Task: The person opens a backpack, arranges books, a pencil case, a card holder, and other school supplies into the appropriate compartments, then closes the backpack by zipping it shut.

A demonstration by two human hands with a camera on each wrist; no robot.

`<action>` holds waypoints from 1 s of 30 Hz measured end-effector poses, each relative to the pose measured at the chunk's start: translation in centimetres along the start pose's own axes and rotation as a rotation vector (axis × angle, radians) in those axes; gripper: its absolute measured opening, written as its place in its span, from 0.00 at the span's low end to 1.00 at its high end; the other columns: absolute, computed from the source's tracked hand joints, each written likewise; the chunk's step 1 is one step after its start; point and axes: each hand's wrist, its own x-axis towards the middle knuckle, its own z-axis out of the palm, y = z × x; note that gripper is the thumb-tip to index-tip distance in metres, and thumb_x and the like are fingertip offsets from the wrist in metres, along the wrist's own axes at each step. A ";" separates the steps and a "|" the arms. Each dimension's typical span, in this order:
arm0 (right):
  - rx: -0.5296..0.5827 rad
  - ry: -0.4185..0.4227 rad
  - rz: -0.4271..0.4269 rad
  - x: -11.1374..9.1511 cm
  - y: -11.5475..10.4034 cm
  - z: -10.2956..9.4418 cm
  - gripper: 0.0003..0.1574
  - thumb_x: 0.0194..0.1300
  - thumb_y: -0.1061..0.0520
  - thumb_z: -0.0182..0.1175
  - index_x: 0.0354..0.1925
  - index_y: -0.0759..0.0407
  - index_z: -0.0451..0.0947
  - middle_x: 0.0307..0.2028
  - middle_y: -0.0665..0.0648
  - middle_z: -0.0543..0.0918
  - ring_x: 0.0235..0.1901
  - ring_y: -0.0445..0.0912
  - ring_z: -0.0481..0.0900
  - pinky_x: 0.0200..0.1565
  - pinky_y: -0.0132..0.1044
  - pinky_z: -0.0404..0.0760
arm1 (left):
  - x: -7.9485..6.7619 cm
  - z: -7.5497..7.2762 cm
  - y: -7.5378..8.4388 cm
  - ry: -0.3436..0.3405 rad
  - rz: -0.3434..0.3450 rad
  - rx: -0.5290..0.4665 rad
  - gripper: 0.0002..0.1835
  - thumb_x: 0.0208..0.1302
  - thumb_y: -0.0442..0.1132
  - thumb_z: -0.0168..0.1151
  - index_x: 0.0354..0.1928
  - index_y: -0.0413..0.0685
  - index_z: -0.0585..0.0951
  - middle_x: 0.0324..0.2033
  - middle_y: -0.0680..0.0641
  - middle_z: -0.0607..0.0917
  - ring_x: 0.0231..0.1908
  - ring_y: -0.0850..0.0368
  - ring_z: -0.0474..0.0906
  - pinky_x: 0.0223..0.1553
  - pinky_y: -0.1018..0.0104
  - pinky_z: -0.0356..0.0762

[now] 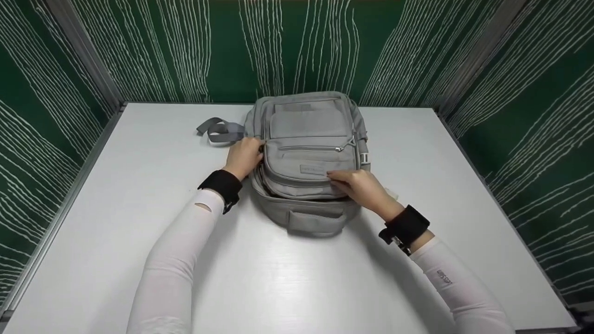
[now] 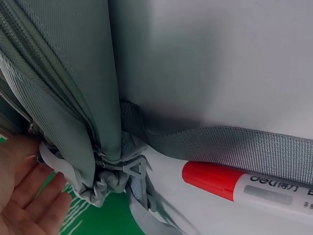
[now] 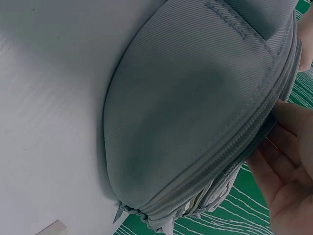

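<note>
Head view, left to right: grey strap [image 1: 224, 132], upper left of centre. Left hand [image 1: 243, 157], fingers pinching the backpack's left zip edge. Grey backpack [image 1: 310, 124] upper centre on white counter [image 1: 260, 287], front panel up, long axis near vertical, handle [image 1: 317, 222] end pointing to frame bottom. Right hand [image 1: 365, 188], right of centre, fingers pinching the front section's lower edge.

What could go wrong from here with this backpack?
- Bunched fabric beside the zipper, near the left hand, might jam it.
- The right hand pinches only the front of the backpack; it might slip.
- The strap runs alongside a red-capped marker; shifting the bag could nudge it.
</note>
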 end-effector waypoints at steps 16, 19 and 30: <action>-0.005 -0.007 0.008 -0.1 -0.1 -0.1 0.15 0.70 0.61 0.63 0.54 0.60 0.86 0.51 0.61 0.90 0.52 0.57 0.89 0.56 0.50 0.86 | 0.1 -0.1 -0.1 0.062 -0.089 -0.127 0.10 0.67 0.34 0.66 0.46 0.44 0.91 0.45 0.41 0.92 0.47 0.41 0.89 0.51 0.47 0.85; 0.000 -0.006 0.009 -0.1 -0.1 -0.1 0.15 0.69 0.61 0.64 0.53 0.60 0.86 0.51 0.61 0.90 0.52 0.57 0.89 0.57 0.50 0.86 | 0.2 -0.1 -0.1 0.060 -0.091 -0.118 0.07 0.65 0.34 0.67 0.41 0.44 0.91 0.41 0.42 0.93 0.43 0.41 0.89 0.46 0.46 0.86; -0.003 -0.024 0.004 -0.1 -0.2 -0.1 0.16 0.69 0.61 0.64 0.54 0.62 0.86 0.51 0.61 0.90 0.52 0.57 0.89 0.56 0.51 0.86 | -0.1 0.5 -0.2 0.125 -0.082 -0.097 0.07 0.65 0.35 0.68 0.41 0.45 0.92 0.42 0.42 0.93 0.45 0.41 0.90 0.48 0.47 0.87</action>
